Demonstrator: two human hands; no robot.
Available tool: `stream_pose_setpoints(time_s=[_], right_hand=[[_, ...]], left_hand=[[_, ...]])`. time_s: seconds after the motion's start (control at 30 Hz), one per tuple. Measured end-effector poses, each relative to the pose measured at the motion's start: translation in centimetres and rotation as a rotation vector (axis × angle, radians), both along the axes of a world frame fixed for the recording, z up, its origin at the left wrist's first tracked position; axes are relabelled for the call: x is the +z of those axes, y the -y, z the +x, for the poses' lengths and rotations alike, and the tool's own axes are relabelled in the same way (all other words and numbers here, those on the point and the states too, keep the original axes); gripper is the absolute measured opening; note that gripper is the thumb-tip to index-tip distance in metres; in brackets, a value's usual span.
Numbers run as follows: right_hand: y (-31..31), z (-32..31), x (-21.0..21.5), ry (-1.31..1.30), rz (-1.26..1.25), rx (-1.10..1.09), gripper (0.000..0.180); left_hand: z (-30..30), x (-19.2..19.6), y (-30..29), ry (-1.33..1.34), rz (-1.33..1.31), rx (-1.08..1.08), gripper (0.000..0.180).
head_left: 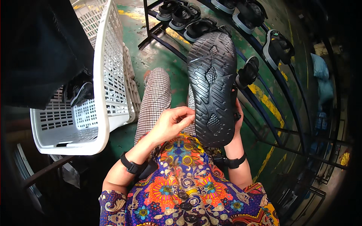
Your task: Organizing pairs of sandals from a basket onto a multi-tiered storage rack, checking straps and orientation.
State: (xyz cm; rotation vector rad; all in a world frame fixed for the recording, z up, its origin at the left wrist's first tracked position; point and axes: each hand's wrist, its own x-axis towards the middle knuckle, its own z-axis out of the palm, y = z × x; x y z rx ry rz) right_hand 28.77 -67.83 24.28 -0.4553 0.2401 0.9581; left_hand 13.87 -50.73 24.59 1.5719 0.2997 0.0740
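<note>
Head view: right hand (237, 124) grips black sandal (213, 86), sole up, lengthwise away; left hand (171, 122) pinches its edge.

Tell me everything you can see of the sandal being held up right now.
The sandal is black, looks like moulded rubber or foam, and is held sole-up, toe end pointing away from the person, over the lap. Its tread shows grooved ridges and diamond-shaped patches at toe, middle and heel. Dark straps peek out on its right side. The right hand grips it from behind the right edge; the left hand pinches its left edge near the heel. No damage is visible.
</note>
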Motion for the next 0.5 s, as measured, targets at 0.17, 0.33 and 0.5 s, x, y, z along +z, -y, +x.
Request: stream_pose_setpoints(time_s=[0.17, 0.33, 0.5], right_hand=[[-0.1, 0.5, 0.1, 0.027, 0.036, 0.006, 0.041], [0.5, 0.7, 4.1, 0.083, -0.090, -0.153, 0.042], [3.7, 1.3, 7.9, 0.349, -0.118, -0.340, 0.038]], left_hand=[[0.4, 0.1, -0.3, 0.001, -0.001, -0.032, 0.021], [0.6, 1.2, 0.0, 0.021, 0.104, -0.047, 0.020], [-0.1, 2.0, 0.1, -0.053, -0.062, -0.044, 0.027]])
